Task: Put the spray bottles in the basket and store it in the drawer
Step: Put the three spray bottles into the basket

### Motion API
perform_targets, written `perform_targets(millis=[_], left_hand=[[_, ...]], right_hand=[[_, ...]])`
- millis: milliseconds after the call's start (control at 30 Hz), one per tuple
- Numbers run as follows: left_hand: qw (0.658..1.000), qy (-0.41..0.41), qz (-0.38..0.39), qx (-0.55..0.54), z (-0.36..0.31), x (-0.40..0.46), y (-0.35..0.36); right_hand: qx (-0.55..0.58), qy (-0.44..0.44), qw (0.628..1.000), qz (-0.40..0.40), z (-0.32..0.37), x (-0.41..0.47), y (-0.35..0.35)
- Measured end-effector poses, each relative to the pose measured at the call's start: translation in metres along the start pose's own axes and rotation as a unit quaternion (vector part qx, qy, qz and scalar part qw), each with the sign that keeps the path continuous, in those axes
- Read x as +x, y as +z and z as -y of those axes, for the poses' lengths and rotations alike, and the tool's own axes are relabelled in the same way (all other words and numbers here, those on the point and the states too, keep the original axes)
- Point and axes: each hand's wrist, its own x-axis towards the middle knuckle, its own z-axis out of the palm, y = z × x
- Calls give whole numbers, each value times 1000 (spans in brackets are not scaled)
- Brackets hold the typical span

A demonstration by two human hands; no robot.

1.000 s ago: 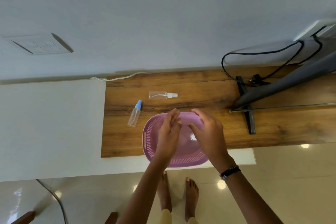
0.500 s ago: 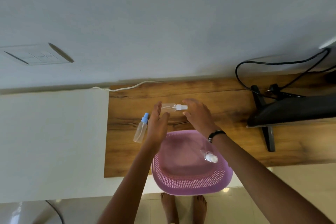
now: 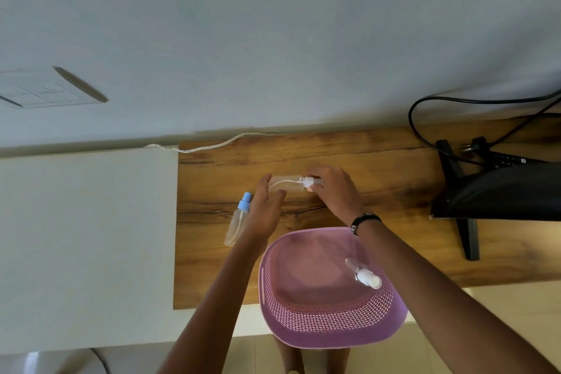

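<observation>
A purple perforated basket (image 3: 331, 328) sits at the front edge of the wooden top (image 3: 379, 179), overhanging it. One clear spray bottle with a white cap (image 3: 364, 275) lies inside, at the right. A second clear bottle with a white nozzle (image 3: 288, 184) lies on the wood behind the basket; my right hand (image 3: 334, 194) grips its nozzle end. My left hand (image 3: 264, 212) is open, fingers at that bottle's base. A blue-capped clear bottle (image 3: 238, 222) lies just left of my left hand.
A black monitor (image 3: 501, 194) on a black stand (image 3: 467, 237) occupies the right of the wooden top, with black cables (image 3: 425, 136) behind it. A white cord (image 3: 212, 144) runs along the back edge. A white cabinet top (image 3: 85, 237) lies to the left.
Both hands left the basket and reached back to the white-nozzle bottle. My right hand has closed on its nozzle. One bottle now lies in the basket.
</observation>
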Motion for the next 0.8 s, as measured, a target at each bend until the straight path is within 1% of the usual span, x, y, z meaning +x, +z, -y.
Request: perform_targets(millis=[100, 233, 367, 500, 600, 700, 800], left_hand=[[1000, 10, -4, -17, -3, -2, 2], [998, 39, -5, -43, -13, -14, 1], [995, 73, -2, -69, -20, -37, 0], [989, 92, 14, -113, -22, -73, 0], [985, 77, 23, -150, -17, -101, 6], [989, 48, 40, -134, -3, -127, 15], [992, 28, 63, -110, 12, -149, 24]], right_hand=[[15, 2, 1000, -12, 1, -1, -6], [42, -13, 998, -55, 6, -10, -23], [76, -54, 990, -102, 16, -33, -52], [135, -68, 981, -118, 27, -68, -81], [182, -66, 972, -135, 38, -104, -98], [233, -50, 960, -145, 44, -139, -103], [221, -41, 962, -155, 44, -170, -93]])
